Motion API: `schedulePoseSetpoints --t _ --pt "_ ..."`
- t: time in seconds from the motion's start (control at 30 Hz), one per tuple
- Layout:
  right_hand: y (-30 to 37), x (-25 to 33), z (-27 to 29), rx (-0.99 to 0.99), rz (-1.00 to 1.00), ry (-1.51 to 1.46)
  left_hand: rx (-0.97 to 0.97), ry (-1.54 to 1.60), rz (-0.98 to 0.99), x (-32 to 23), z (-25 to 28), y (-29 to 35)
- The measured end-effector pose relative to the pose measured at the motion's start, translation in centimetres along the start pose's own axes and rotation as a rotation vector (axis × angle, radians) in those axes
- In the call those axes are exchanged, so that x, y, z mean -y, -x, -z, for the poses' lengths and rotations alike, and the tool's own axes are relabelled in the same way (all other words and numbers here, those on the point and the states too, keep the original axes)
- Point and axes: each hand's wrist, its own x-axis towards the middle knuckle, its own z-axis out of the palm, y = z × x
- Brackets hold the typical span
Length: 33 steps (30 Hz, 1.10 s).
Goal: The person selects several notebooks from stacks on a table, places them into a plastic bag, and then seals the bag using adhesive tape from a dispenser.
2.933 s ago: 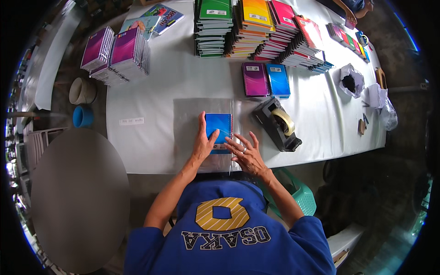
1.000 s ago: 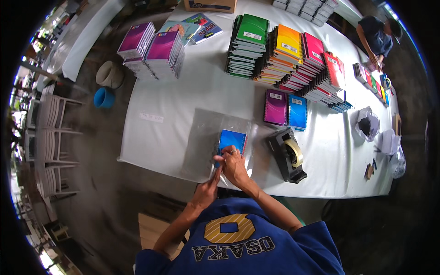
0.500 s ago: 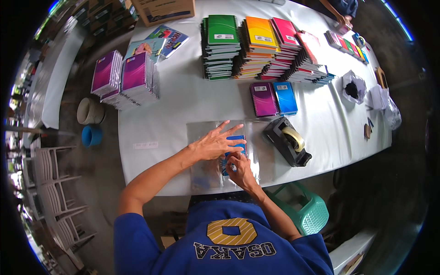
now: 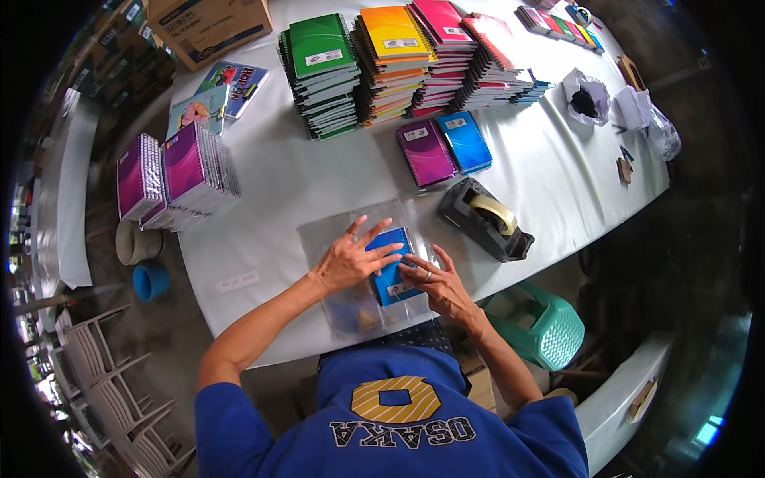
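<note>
A small blue spiral notebook [image 4: 389, 291] lies flat on clear plastic sheets [image 4: 351, 312] at the near edge of the table. My left hand [image 4: 348, 259] rests with spread fingers across the notebook's left and upper part. On the other side, my right hand [image 4: 441, 285], with a ring on one finger, has its fingers stretched over the notebook's right edge. Nothing is gripped in either hand. Just beyond my right hand stands a black tape dispenser [image 4: 456, 209] with a roll of clear tape [image 4: 496, 215].
Behind are a purple notebook [image 4: 429, 159] and a blue notebook pile [image 4: 468, 147]. Tall stacks of green notebooks [image 4: 320, 48], yellow ones [image 4: 390, 36] and pink ones stand farther back. Wrapped purple notebooks [image 4: 187, 171] sit left. A green stool [image 4: 550, 338] is at right.
My right hand has uncurled and shifted to the notebook's right edge, uncovering more of its cover. The left hand stays spread on it. The whole view has tilted.
</note>
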Motion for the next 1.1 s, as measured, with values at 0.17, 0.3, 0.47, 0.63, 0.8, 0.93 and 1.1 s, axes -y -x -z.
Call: schedulePoseSetpoints --t 0.17,0.3,0.47,0.63,0.8,0.93,1.1 --pt "-0.7 0.6 0.6 0.096 -0.03 0.045 -0.013 -0.035 0.012 -0.1 0.3 -0.3" --pt "-1.4 1.1 0.6 0.168 -0.068 0.063 -0.018 -0.054 0.004 0.1 0.6 -0.5" --pt "-1.9 1.2 0.9 0.18 -0.048 0.083 0.005 -0.014 0.009 0.0 0.2 -1.0" --pt "-2.0 1.4 0.7 0.167 -0.051 0.11 0.006 0.035 0.084 -0.2 -0.5 -1.3" --pt "-1.9 1.3 0.8 0.164 -0.05 0.121 0.05 0.19 0.327 -0.8 0.6 -2.9" --pt "-1.3 1.6 0.5 0.13 -0.013 0.168 0.174 0.201 0.44 -1.1 1.4 -5.6" --pt "3.2 1.9 1.8 0.228 0.138 0.024 0.221 0.103 0.509 -2.3 0.7 -7.7"
